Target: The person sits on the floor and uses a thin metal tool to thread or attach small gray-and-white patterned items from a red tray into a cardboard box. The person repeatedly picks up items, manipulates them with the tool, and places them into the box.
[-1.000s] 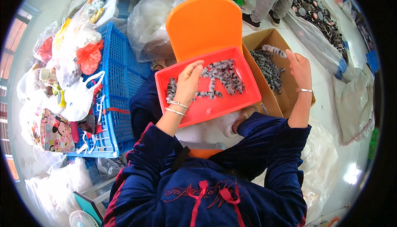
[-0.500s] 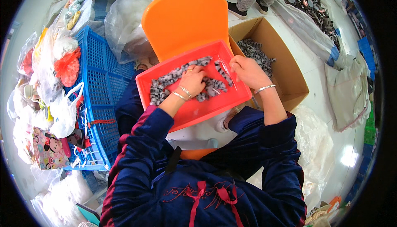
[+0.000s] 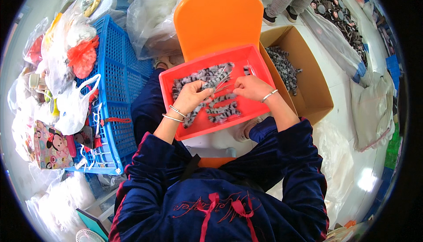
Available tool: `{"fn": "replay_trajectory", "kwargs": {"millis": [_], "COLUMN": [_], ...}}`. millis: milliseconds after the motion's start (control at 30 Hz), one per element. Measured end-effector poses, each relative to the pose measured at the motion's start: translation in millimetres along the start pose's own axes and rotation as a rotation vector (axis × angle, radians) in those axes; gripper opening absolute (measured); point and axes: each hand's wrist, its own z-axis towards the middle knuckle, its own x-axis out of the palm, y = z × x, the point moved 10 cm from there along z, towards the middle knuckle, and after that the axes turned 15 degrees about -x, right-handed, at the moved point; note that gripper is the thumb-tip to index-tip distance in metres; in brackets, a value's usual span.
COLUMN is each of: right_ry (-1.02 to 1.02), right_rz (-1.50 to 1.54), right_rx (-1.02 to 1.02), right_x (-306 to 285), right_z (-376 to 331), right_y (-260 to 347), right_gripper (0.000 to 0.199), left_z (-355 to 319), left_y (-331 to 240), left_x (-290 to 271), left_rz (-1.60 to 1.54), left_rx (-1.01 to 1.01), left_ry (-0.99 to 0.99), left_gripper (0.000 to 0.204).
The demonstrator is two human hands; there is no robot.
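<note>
The left hand (image 3: 192, 96) is closed on a grey striped fabric strip (image 3: 207, 84) over the red tray (image 3: 255, 59), which rests on the person's lap in front of an orange chair (image 3: 218, 17). The right hand (image 3: 251, 88) meets it at the tray's middle, fingers pinched, apparently on the other end of the same strip, with what looks like a thin metal tool (image 3: 223, 80) between the two hands; whether the right hand grips tool or cloth is hard to tell. More strips (image 3: 222, 110) lie loose in the tray.

The step in hand seems to be working one strip held between both hands. The next move likely calls for a steady pinch from the left while the right handles the fine end.

A brown open box (image 3: 308, 92) just right of the tray holds further striped pieces (image 3: 284, 66). On the left stands a blue crate (image 3: 119, 92), with clear plastic bags (image 3: 66, 44) and a red bow (image 3: 83, 57) heaped on its far side. A pink cartoon-print bag (image 3: 50, 145) sits at lower left, and a big clear sack (image 3: 154, 15) lies behind the chair.
</note>
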Motion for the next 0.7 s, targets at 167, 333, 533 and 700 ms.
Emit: {"fn": "replay_trajectory", "kwargs": {"millis": [167,333,533,700], "right_ry": [-0.034,-0.276,-0.435,-0.510], "right_rz": [0.603,0.758,0.821,0.948], "right_rx": [0.013,0.016,0.014,-0.013], "right_x": [16.8,17.9,-13.5,-20.3], "right_z": [8.7,15.7,6.4,-1.4], "right_y": [37.6,37.4,26.3,35.5], "right_gripper": [0.029,0.026,0.022,0.022], "left_z": [-8.1,-13.2,-7.8,-22.0], "left_y": [3.5,-5.2,7.8,-7.2], "left_x": [-1.3,11.6,-34.1,-17.4], "left_rz": [-0.099,-0.168,0.410,0.262], "left_rx": [-0.017,0.083,0.035,0.208], "left_ry": [-0.019,-0.019,-0.291,-0.233], "left_gripper": [0.011,0.013,0.025,0.030]}}
